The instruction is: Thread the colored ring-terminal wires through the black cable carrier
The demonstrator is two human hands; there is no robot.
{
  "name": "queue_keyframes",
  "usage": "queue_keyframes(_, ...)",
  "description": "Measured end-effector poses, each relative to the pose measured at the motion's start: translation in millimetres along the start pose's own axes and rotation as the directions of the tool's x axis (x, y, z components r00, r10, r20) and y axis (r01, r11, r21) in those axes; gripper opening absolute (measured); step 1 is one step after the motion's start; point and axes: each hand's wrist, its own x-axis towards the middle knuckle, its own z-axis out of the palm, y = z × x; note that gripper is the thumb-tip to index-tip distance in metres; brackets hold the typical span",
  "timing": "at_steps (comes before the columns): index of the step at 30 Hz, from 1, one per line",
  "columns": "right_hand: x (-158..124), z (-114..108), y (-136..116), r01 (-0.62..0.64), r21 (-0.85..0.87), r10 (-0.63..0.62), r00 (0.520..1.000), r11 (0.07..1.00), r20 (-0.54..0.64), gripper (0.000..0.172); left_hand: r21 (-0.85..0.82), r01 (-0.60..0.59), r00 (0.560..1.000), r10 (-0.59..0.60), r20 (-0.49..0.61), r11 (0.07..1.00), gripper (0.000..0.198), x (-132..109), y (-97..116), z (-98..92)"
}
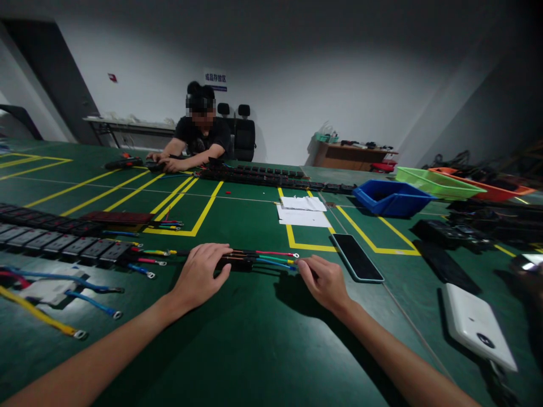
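Note:
Near the middle of the table, my left hand (204, 270) is curled over a narrow black strip (241, 263), its thumb against the near side. Red, green and blue wires (271, 261) run rightward out of that strip and end in ring terminals. My right hand (323, 281) is closed at the wire ends, thumb and index finger pinched by the yellow- and blue-sleeved terminals; the fingertips hide what part they grip. The red wire's ring terminal (296, 255) sticks out just above those fingers.
Left lie long black socket strips (63, 244) and thick wires (46, 314) with ring terminals. To the right are a phone (357, 258), a white device (478, 325) and a blue bin (392, 198). Papers (303, 215) lie ahead. Across the table a co-worker (201, 135) handles a black part.

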Motion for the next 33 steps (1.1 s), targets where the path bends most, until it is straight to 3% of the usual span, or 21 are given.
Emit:
queue_keyframes(4,0.2,2.7,-0.7,0.033,-0.048,-0.029,0.995,0.998,0.093,0.045,-0.007,0.005,1.0,-0.005,-0.003,1.0,0.035,0.3,-0.4,0.0)
queue_keyframes(9,-0.1,2.3,0.8,-0.005,0.014,0.005,1.0,1.0,0.027,0.035,-0.016,0.01,1.0,-0.011,-0.006,1.0,0.035,0.6,1.0,-1.4)
queue_keyframes(14,0.8,3.4,-0.1,-0.008,-0.034,0.014,0.985,0.999,0.171,0.041,-0.013,0.009,1.0,-0.009,-0.005,1.0,0.036,0.7,1.9,-2.0)
queue_keyframes(20,-1.3,3.9,2.0,-0.033,0.022,0.031,0.998,0.999,0.052,0.035,-0.009,0.005,1.0,-0.005,-0.004,1.0,0.034,0.8,1.6,-1.6)
queue_keyframes(26,0.6,3.3,0.2,-0.008,-0.038,0.015,0.987,0.999,0.161,0.041,-0.011,0.009,1.0,-0.009,-0.002,1.0,0.035,1.7,2.0,-1.9)
queue_keyframes(31,-1.2,3.5,1.8,-0.031,0.016,0.029,0.997,0.999,0.078,0.037,-0.009,0.015,1.0,-0.015,0.003,1.0,0.036,0.6,1.7,-1.8)
queue_keyframes(33,-1.1,3.4,1.6,-0.033,-0.006,0.034,0.994,0.999,0.102,0.039,-0.009,0.013,1.0,-0.013,0.006,1.0,0.036,0.3,1.8,-1.8)
